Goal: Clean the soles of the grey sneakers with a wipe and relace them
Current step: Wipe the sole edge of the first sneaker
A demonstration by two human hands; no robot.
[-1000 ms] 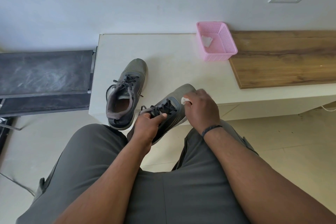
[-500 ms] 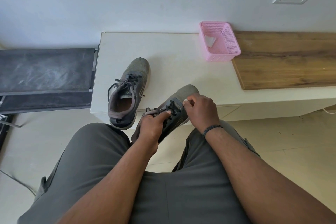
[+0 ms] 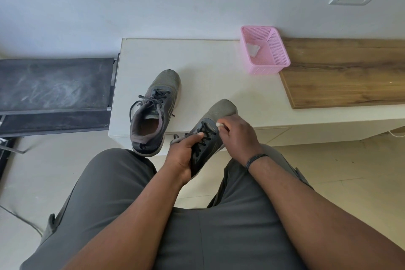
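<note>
Pale walls and a tiled floor frame a low white worktop (image 3: pixel 197 61) with a wooden board (image 3: pixel 346 72) laid on its right end. On the worktop stand a pink basket (image 3: pixel 282 59) with a crumpled used wipe (image 3: pixel 252 49) inside, and one grey sneaker (image 3: pixel 153 114), upright, laced, heel at the near edge.

The other sneaker (image 3: pixel 221 109) is held over the seated person's lap, toe pointing away and tilted, upper side showing. Their left hand (image 3: pixel 184 155) grips it round the heel, thumb lying across the laces (image 3: pixel 205 138). Over the last second the right hand (image 3: pixel 238 136) has slid back from the toe area to the lace panel, its fingers (image 3: pixel 225 123) curled round a small wipe (image 3: pixel 218 124) of which only a white corner shows.

That shift suggests wiping along the side and upper edge rather than the sole proper; the underside faces away, so its state cannot be told. Relacing looks not yet begun on this shoe.
</note>
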